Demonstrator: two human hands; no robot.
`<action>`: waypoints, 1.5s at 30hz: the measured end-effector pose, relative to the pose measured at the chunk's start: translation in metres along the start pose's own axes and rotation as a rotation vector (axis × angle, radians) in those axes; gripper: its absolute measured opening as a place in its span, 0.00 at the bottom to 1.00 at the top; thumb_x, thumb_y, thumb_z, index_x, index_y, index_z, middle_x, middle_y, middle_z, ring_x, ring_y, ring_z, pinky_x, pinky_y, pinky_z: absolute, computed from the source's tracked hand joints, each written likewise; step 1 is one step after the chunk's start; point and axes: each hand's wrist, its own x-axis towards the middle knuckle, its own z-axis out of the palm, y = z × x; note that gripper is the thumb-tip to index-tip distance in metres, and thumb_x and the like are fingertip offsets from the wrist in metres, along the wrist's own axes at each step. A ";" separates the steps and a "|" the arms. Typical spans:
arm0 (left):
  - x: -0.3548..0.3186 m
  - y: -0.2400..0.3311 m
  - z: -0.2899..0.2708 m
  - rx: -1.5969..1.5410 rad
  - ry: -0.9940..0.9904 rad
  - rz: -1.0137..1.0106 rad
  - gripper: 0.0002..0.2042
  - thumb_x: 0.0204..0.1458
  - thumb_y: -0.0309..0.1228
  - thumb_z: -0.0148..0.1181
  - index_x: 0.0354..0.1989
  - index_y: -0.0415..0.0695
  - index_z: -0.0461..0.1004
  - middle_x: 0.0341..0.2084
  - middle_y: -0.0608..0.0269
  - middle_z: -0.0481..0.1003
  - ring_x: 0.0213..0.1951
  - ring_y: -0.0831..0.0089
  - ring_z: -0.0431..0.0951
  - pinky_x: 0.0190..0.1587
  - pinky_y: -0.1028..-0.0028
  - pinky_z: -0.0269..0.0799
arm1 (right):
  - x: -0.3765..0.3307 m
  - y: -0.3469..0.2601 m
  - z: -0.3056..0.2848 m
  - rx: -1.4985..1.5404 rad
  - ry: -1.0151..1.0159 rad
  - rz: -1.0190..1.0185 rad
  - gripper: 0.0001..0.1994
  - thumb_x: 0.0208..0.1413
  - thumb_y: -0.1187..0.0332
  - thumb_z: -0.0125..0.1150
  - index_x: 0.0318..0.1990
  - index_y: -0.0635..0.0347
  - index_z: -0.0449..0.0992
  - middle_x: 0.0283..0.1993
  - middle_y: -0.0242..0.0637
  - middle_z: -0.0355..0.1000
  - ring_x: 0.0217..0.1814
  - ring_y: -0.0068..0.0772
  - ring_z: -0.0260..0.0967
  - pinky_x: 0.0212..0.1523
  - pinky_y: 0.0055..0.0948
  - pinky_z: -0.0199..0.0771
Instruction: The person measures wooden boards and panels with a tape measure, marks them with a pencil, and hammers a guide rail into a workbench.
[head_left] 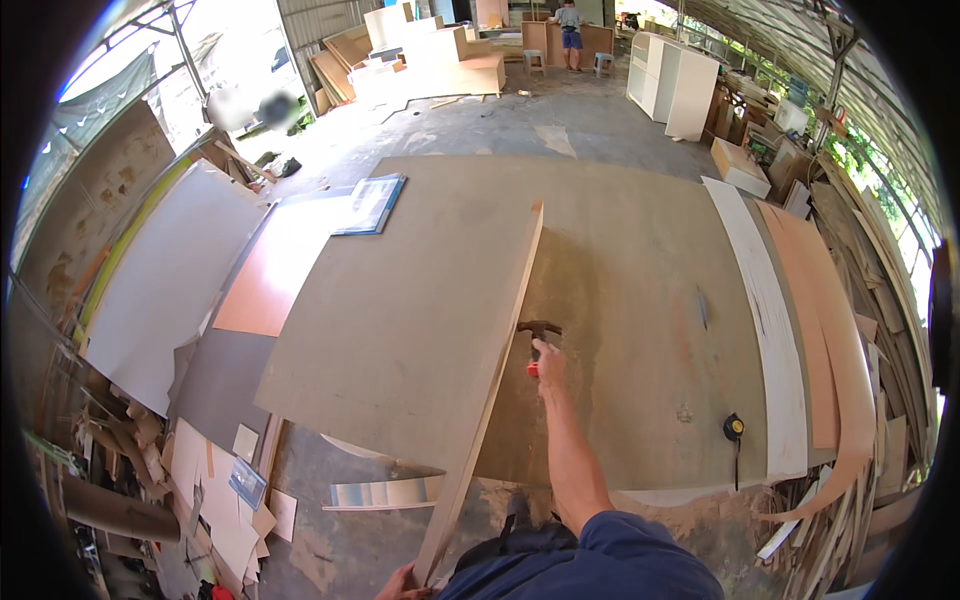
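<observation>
My right hand [546,367] grips a claw hammer [540,328] with a dark head and a red-ended handle. The hammer's head is beside the right face of a long, narrow wooden board [487,400]; whether they touch I cannot tell. This board stands on edge over a large brownish panel [640,230], running from near my body toward the panel's far side. At the lower edge of the picture, my left hand [402,583] is closed around the board's near end, with part of the hand cut off.
A black and yellow tape measure [734,427] and a thin pointed tool [702,308] lie on the panel's right part. White and peach strips [770,340] line the right side. Wood scraps [830,560] pile up at both sides. Another person [570,35] stands far back near cabinets.
</observation>
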 end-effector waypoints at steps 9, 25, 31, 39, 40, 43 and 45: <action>0.015 -0.010 -0.004 -0.092 0.032 -0.012 0.31 0.43 0.30 0.65 0.58 0.35 0.64 0.33 0.55 0.76 0.33 0.64 0.77 0.35 0.63 0.73 | -0.013 -0.001 0.026 0.073 -0.055 -0.045 0.12 0.59 0.59 0.55 0.30 0.58 0.69 0.23 0.33 0.67 0.18 0.25 0.63 0.17 0.29 0.61; 0.121 0.141 0.001 0.307 0.173 0.223 0.37 0.32 0.16 0.62 0.59 0.41 0.66 0.47 0.52 0.74 0.52 0.59 0.73 0.55 0.66 0.68 | -0.128 0.002 -0.155 -0.315 -0.103 -0.063 0.12 0.58 0.60 0.57 0.29 0.58 0.73 0.20 0.25 0.64 0.18 0.17 0.61 0.18 0.23 0.59; 0.175 0.136 0.029 0.597 0.347 0.396 0.46 0.30 0.19 0.64 0.67 0.48 0.57 0.64 0.42 0.55 0.66 0.45 0.54 0.67 0.60 0.53 | -0.165 -0.019 -0.232 -0.388 0.081 -0.121 0.12 0.56 0.60 0.61 0.30 0.59 0.74 0.19 0.26 0.66 0.19 0.17 0.64 0.20 0.24 0.63; 0.184 0.138 0.097 0.817 0.553 0.073 0.54 0.33 0.23 0.70 0.73 0.60 0.45 0.71 0.41 0.26 0.71 0.41 0.24 0.64 0.33 0.29 | -0.184 -0.014 -0.334 -0.663 0.279 -0.276 0.16 0.51 0.57 0.66 0.29 0.63 0.76 0.18 0.34 0.71 0.19 0.20 0.67 0.23 0.25 0.66; 0.183 0.139 0.099 0.827 0.577 0.080 0.54 0.32 0.23 0.70 0.73 0.62 0.46 0.71 0.41 0.25 0.71 0.41 0.24 0.65 0.34 0.29 | -0.186 -0.012 -0.339 -0.664 0.278 -0.276 0.16 0.51 0.57 0.66 0.29 0.63 0.76 0.18 0.34 0.71 0.19 0.20 0.67 0.23 0.25 0.66; 0.178 0.145 0.099 0.865 0.586 0.062 0.55 0.31 0.24 0.70 0.72 0.64 0.46 0.71 0.40 0.25 0.71 0.40 0.23 0.65 0.35 0.30 | -0.197 -0.012 -0.339 -0.819 0.388 -0.415 0.18 0.51 0.56 0.66 0.33 0.66 0.77 0.19 0.38 0.71 0.20 0.27 0.68 0.25 0.29 0.68; 0.176 0.141 0.097 0.891 0.570 0.039 0.55 0.30 0.25 0.70 0.72 0.64 0.47 0.71 0.40 0.25 0.71 0.40 0.23 0.65 0.35 0.30 | -0.201 -0.009 -0.339 -0.921 0.403 -0.323 0.22 0.50 0.52 0.65 0.42 0.64 0.80 0.29 0.49 0.76 0.32 0.50 0.75 0.36 0.40 0.73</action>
